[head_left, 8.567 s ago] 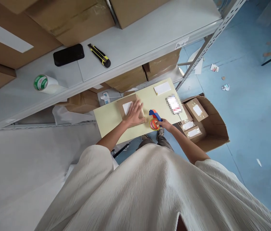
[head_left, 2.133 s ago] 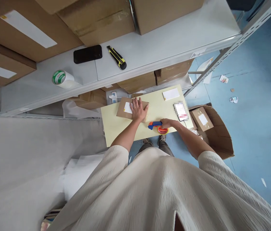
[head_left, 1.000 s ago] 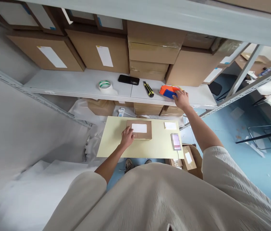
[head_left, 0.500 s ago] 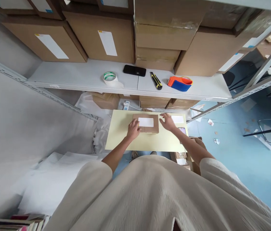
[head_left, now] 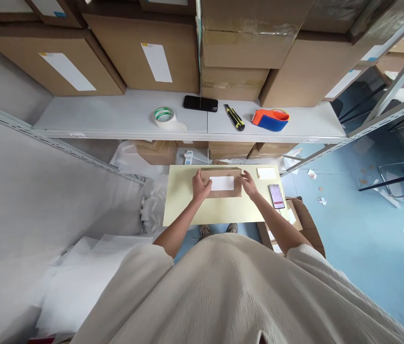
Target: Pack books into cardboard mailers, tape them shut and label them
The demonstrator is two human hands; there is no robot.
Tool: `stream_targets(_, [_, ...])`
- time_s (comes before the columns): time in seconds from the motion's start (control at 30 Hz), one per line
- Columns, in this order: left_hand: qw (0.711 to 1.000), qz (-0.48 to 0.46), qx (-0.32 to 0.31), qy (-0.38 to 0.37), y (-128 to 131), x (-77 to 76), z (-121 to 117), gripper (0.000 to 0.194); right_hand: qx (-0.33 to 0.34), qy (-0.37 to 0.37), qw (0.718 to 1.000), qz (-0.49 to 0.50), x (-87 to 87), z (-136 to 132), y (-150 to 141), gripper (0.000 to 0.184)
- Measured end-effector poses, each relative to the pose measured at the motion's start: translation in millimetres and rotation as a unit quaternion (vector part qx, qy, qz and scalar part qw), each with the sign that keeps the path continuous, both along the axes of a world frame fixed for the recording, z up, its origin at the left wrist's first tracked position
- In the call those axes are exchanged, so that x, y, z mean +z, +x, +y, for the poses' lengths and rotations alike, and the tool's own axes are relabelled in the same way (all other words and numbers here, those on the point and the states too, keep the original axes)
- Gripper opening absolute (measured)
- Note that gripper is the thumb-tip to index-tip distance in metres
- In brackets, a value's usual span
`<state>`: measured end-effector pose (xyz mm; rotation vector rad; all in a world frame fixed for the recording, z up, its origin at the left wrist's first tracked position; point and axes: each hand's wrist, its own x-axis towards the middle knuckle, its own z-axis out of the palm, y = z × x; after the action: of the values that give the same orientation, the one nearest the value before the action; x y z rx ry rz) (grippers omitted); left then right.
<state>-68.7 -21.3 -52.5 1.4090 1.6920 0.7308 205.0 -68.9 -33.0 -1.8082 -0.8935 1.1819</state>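
Observation:
A small brown cardboard box sits on the pale yellow table, tilted slightly so that its labelled face and another side both show. A white label lies across that face. My left hand grips the box's left end, thumb over the face near the label. At the right end, my right hand has its fingers against the box's edge. To the right on the table are a stack of white labels and a phone with a lit screen.
On the grey shelf above lie a tape roll, a dark phone, a utility knife and an orange-blue tape dispenser. Large cartons stand behind them. An open carton is on the floor at right; white sheets are stacked at left.
My right hand has come to the box's right end, and my left hand has shifted to grip its left end. The box has tipped a little. The view has shifted slightly.

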Motion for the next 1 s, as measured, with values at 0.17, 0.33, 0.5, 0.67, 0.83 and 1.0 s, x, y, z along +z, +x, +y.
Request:
stream_targets(0.17, [0.999,-0.037,0.004,0.002,-14.8,-1.0,-17.6,0.084,-0.023,0.011,0.997,-0.067,-7.9,-18.0,-9.4,0.105])
stream_targets(0.33, [0.999,-0.012,-0.033,-0.033,-28.7,-12.9,-34.6,0.078,-0.014,-0.026,0.989,-0.145,-27.2,-32.1,-19.1,0.096])
stream_targets(0.5, [0.991,0.09,-0.102,-0.002,-42.8,-12.7,-43.1,0.072,0.044,-0.043,0.97,-0.233,-38.8,-48.2,-19.1,0.086])
stream_targets(0.67, [0.923,0.173,-0.305,0.158,-33.5,-1.7,-34.0,0.073,0.196,0.07,0.89,-0.406,-32.5,-50.0,-34.6,0.078])
stream_targets(0.83, [0.864,0.229,-0.424,0.149,-21.9,-4.0,-25.3,0.091,0.332,0.095,0.819,-0.457,-36.5,-45.6,-48.8,0.085])
stream_targets(1.0, [0.854,0.267,-0.422,0.148,-18.4,-7.1,-25.0,0.095,0.342,0.097,0.824,-0.442,-43.4,-39.1,-47.0,0.09])
